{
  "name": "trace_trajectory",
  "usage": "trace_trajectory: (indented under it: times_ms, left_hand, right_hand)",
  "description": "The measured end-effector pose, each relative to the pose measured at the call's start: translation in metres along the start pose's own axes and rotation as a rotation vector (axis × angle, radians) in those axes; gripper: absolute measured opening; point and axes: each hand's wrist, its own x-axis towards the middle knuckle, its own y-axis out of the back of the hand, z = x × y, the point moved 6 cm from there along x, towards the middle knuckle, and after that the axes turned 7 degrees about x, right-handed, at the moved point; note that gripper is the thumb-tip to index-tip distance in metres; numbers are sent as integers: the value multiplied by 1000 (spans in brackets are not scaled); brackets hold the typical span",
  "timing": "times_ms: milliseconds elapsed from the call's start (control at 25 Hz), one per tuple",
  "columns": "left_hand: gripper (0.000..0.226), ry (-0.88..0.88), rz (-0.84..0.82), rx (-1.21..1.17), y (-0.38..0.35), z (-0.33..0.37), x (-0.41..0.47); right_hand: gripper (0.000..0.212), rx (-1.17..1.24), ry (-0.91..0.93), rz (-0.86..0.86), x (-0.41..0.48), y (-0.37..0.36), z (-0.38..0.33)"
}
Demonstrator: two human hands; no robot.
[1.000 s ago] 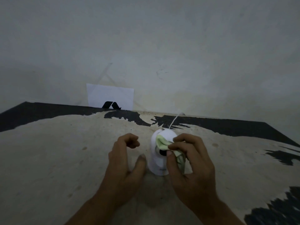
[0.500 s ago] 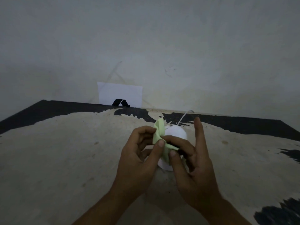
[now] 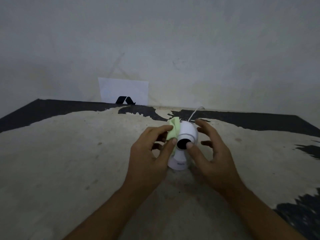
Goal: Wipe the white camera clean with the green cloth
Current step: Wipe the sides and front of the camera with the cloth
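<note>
The white camera (image 3: pixel 187 132) stands upright on the table, its round head and black lens facing me, its base partly hidden by my hands. The green cloth (image 3: pixel 173 129) is pressed against the left side of the camera's head. My left hand (image 3: pixel 152 153) pinches that cloth between thumb and fingers. On the other side, my right hand (image 3: pixel 210 149) is spread around the camera's head with its thumb tip touching the edge of the lens and its fingers apart, holding nothing.
A worn table (image 3: pixel 69 161) with beige top and black patches runs to a grey wall. A white paper (image 3: pixel 123 90) with a black mark leans on the wall at the back. A white cable (image 3: pixel 196 112) leads from the camera over the far edge.
The green cloth has passed from my right hand to my left hand. My right hand let go and opened beside the camera, uncovering the lens.
</note>
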Motion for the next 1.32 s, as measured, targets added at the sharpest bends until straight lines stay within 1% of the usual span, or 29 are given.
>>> trace_trajectory:
  times_ms: [40, 120, 240, 320, 440, 480, 600, 640, 680, 800, 840, 960, 1040, 1120, 1160, 1200, 1320]
  left_hand:
    - [28, -15, 2, 33, -2, 0, 0]
    - [22, -7, 15, 64, -3, -6, 0]
    - [14, 110, -11, 77, -5, -23, -3]
    - [16, 131, -16, 60, -4, -24, -2]
    - [20, 15, -5, 49, -2, -11, 2]
    - [20, 20, -12, 51, -3, -11, 2]
    - [13, 163, -94, 77, -11, -31, -4]
    - [13, 186, -119, 83, -12, -34, -5]
    - [13, 183, -119, 82, -11, -34, -4]
    - [15, 109, -45, 47, -6, -24, 4]
    - [15, 114, -47, 52, -7, -25, 3]
    - [15, 206, -144, 143, -16, -41, -4]
    - [16, 151, -111, 182, -12, -34, -2]
    - [17, 11, -22, 149, -4, -16, 5]
    - [17, -37, -7, 143, -2, -10, 8]
    - [16, -53, -9, 152, -2, -8, 8]
    - [15, 17, -100, 219, -4, -21, 6]
  right_hand:
    - [62, -2, 0, -48, -1, -5, 1]
    - [66, -15, 8, -80, -3, -10, 3]
    - [69, -3, -13, -75, -1, -9, 8]
    - [70, -3, -3, -78, 0, -7, 8]
    - [69, 0, 12, -80, 1, -6, 6]
    - [69, 5, 12, -85, 1, -6, 6]
    - [67, 27, 8, -88, 0, -6, 8]
    - [67, 38, 8, -89, 0, -6, 8]
    - [66, 45, 10, -90, 0, -6, 8]
    - [67, 37, 16, -86, 1, -6, 7]
    - [67, 35, 16, -84, 1, -6, 6]
    - [67, 48, 20, -81, 0, -6, 7]
    - [68, 47, 22, -81, 0, -7, 6]
    - [68, 40, 17, -83, 1, -7, 6]
    - [68, 40, 14, -86, 1, -7, 6]
    - [68, 43, 15, -88, 1, -7, 7]
    - [67, 56, 16, -84, 0, -7, 7]
